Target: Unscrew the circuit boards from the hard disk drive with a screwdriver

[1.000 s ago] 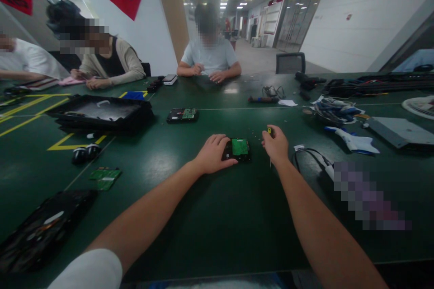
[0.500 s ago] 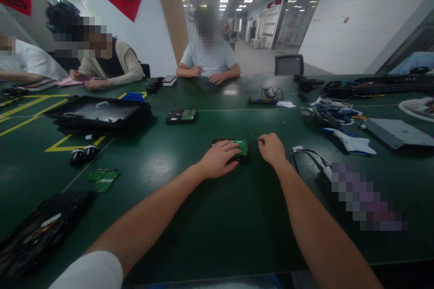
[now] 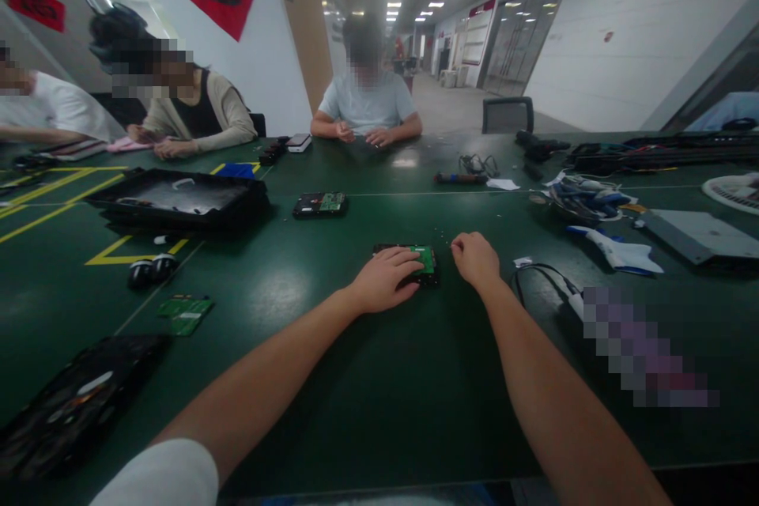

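A black hard drive [image 3: 428,262] with a green circuit board on top lies on the dark green table [image 3: 356,379] in front of me. My left hand [image 3: 384,278] lies palm down over its left half, fingers across the board, holding it still. My right hand [image 3: 476,259] sits just right of the drive, palm down, with its fingers curled and the tips pinched together near the drive's far right corner. The yellow-handled screwdriver it held a second ago is hidden, and none lies on the table nearby. A few tiny screws [image 3: 442,233] are scattered just beyond the drive.
A second hard drive [image 3: 320,204] lies farther back, a black tray [image 3: 178,198] at left, loose green circuit boards [image 3: 185,312] and another black tray [image 3: 71,403] nearer me. A black cable [image 3: 537,277], a white glove [image 3: 622,253] and a cable pile [image 3: 584,198] lie at right. Three people sit opposite.
My left hand slid further onto the drive, covering more of the board. My right hand turned palm down and lowered, so the screwdriver's yellow handle went out of sight.
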A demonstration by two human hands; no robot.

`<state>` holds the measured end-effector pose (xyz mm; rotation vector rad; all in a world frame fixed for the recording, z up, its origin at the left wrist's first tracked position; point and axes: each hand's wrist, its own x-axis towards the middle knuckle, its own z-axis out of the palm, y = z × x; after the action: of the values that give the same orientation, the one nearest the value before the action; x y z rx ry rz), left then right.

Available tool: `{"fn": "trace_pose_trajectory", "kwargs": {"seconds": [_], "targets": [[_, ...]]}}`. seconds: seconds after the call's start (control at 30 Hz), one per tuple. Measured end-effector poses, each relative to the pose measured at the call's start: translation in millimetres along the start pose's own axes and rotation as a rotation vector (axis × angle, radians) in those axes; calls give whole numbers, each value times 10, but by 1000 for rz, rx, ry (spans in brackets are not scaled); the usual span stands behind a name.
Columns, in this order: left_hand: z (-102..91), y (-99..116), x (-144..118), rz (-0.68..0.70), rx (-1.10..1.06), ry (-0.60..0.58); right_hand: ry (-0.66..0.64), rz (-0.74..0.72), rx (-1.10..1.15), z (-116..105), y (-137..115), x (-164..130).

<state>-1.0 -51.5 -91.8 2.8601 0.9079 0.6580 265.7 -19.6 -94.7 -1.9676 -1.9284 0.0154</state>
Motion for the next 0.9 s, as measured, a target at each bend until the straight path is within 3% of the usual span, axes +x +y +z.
{"fn": "trace_pose_trajectory", "kwargs": {"seconds": [0.4, 0.77, 0.9], "targets": [[7, -20, 1, 15, -9, 7, 12, -63, -16, 33, -49, 13], [1, -14, 3, 6, -13, 2, -47, 69, -66, 79, -100, 151], [-13, -12, -2, 3, -10, -3, -55, 55, -51, 98, -71, 253]]}}
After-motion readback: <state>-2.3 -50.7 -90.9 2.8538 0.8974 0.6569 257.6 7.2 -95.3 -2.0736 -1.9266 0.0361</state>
